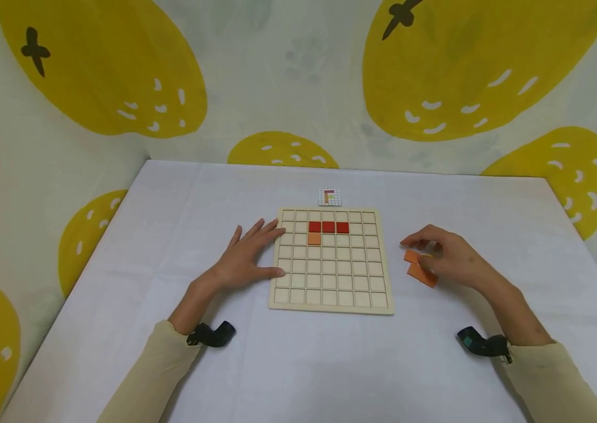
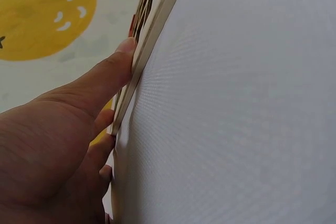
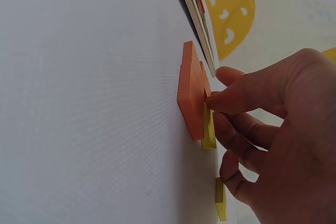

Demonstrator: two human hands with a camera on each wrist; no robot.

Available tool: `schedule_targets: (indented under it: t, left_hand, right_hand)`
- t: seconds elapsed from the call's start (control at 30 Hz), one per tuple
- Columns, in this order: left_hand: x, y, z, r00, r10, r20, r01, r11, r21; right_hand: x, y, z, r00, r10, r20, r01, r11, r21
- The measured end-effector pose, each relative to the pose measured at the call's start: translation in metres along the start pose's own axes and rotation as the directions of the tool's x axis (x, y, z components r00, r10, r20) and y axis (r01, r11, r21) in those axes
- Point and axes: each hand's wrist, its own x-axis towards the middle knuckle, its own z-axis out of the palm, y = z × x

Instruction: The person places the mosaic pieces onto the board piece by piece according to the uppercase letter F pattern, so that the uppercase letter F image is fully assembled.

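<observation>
A square wooden grid board (image 1: 330, 282) lies flat on the table. Three red tiles (image 1: 328, 227) sit in a row in its upper part, with an orange tile (image 1: 314, 238) below the leftmost. My left hand (image 1: 245, 255) rests at the board's left edge, fingers spread, thumb and fingertips touching the rim. To the right of the board my right hand (image 1: 449, 258) is over loose orange tiles (image 1: 420, 275). Its thumb (image 3: 223, 101) touches the pile; the index fingertip stands apart from the thumb. Yellow tiles (image 3: 209, 136) show beside the orange ones, partly hidden by this hand.
A small pattern card (image 1: 329, 197) lies just beyond the board's far edge. Another yellow tile (image 3: 221, 200) is near the little finger in the right wrist view. White cloth (image 1: 325, 364) covers the table, and a fruit-print backdrop (image 1: 288, 88) hangs behind.
</observation>
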Motion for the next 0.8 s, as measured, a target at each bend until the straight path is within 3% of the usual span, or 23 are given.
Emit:
schedule_targets:
  t: [0.3, 0.8]
  left_hand:
    - [0.0004, 0.0013, -0.0004, 1.000, -0.011, 0.010, 0.011, 1.000, -0.002]
    - [0.0008, 0.0012, 0.0013, 1.000, -0.020, 0.005, 0.020, 1.000, 0.015]
  right_hand:
    - [-0.0006, 0.0039, -0.0003, 0.998, -0.055, 0.004, 0.055, 0.998, -0.004]
    - [0.0077, -0.0019, 0.0020, 0.999, 0.023, 0.043, -0.020, 0.997, -0.074]
